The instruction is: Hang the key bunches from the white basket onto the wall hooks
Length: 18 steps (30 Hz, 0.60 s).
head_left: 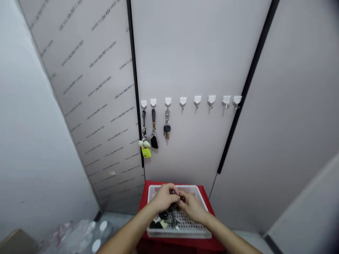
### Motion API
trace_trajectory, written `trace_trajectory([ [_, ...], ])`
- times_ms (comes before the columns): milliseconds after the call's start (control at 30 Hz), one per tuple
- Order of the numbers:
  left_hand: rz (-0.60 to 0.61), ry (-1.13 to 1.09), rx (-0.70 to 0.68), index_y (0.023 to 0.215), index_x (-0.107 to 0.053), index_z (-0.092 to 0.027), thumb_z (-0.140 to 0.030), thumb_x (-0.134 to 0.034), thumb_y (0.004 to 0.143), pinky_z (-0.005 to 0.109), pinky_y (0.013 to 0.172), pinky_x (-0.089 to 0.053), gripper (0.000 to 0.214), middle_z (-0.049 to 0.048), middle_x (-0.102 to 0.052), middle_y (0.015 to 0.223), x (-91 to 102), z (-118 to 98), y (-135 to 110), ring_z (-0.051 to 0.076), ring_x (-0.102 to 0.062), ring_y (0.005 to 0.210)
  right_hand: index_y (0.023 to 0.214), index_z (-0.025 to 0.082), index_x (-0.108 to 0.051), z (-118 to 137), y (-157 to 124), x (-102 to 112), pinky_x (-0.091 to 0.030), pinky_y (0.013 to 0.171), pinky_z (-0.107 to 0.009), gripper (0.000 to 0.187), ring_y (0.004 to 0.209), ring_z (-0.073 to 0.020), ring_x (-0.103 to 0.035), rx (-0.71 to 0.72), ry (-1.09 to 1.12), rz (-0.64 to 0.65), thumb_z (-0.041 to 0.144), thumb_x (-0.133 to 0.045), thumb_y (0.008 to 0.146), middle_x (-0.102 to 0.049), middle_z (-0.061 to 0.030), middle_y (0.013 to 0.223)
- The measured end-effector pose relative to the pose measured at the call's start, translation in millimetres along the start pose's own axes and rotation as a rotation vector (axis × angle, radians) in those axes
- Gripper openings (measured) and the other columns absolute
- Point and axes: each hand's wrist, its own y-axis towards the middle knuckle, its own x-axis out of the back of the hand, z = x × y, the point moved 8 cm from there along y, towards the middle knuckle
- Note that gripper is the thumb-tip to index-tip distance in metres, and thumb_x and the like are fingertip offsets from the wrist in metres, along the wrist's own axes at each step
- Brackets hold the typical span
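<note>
My left hand point(166, 198) and my right hand point(192, 207) meet over a white plastic basket point(192, 232). Both are closed, fingertips pinching a dark keychain point(182, 198) between them; its details are mostly hidden by the fingers. Below the hands, a pile of keys point(173, 221) with dark fobs and a pale yellow tag point(164, 224) lies in the left part of the basket.
The basket stands on a red-covered surface point(142, 201). On the panel ahead is a row of several white hooks point(183, 101). Three key sets hang at its left, one with a yellow-green tag point(146, 152). Bottles point(103, 226) and plastic bags point(75, 237) lie at lower left.
</note>
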Motion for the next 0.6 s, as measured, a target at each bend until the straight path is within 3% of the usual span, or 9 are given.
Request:
trace_trajectory([
  [133, 0.017, -0.2, -0.055, 0.063, -0.042, -0.013, -0.013, -0.051, 0.051, 0.015, 0.045, -0.029, 0.015, -0.006, -0.043, 0.05, 5.1, -31.9, 8.3, 0.003, -0.038, 0.045, 0.071, 0.014, -0.053, 16.5, 10.6, 22.6, -0.037, 0.062, -0.025, 0.02, 0.068, -0.0138, -0.049, -0.023, 0.203, -0.061, 0.029, -0.039, 0.066, -0.055, -0.0018, 0.068],
  [300, -0.009, -0.31, -0.084, 0.071, -0.04, -0.014, -0.014, -0.052, 0.052, 0.017, 0.047, -0.032, 0.023, -0.0053, -0.049, 0.051, 24.1, -68.8, 16.7, 0.003, -0.042, 0.043, 0.074, 0.013, -0.05, 28.3, 20.7, 55.6, -0.037, 0.054, -0.023, 0.024, 0.054, -0.0094, -0.046, -0.102, 0.3, -0.128, 0.034, -0.043, 0.064, -0.053, 0.0, 0.06],
  [367, -0.014, -0.291, -0.1, 0.071, -0.041, -0.014, -0.012, -0.052, 0.052, 0.016, 0.048, -0.032, 0.022, -0.005, -0.05, 0.051, 28.9, -78.4, 19.3, 0.003, -0.043, 0.043, 0.072, 0.013, -0.051, 31.2, 23.5, 61.5, -0.037, 0.053, -0.023, 0.023, 0.052, -0.0087, -0.046, -0.119, 0.277, -0.112, 0.033, -0.045, 0.063, -0.053, -0.0001, 0.059],
  [500, 0.004, -0.264, -0.146, 0.071, -0.042, -0.013, -0.011, -0.049, 0.054, 0.016, 0.046, -0.031, 0.019, -0.0055, -0.049, 0.049, 29.2, -92.5, 21.7, 0.003, -0.042, 0.042, 0.082, 0.014, -0.05, 48.5, 27.5, 63.3, -0.037, 0.063, -0.023, 0.024, 0.066, -0.0091, -0.048, -0.005, 0.334, -0.086, 0.026, -0.048, 0.06, -0.055, -0.0018, 0.075],
  [600, -0.017, -0.284, -0.179, 0.072, -0.043, -0.013, -0.01, -0.047, 0.055, 0.016, 0.047, -0.032, 0.017, -0.0056, -0.048, 0.048, 31.2, -101.1, 21.7, 0.003, -0.043, 0.042, 0.074, 0.014, -0.051, 53.4, 30.3, 65.2, -0.036, 0.059, -0.022, 0.018, 0.06, -0.0076, -0.046, 0.004, 0.318, -0.147, 0.025, -0.047, 0.061, -0.054, 0.0003, 0.067],
])
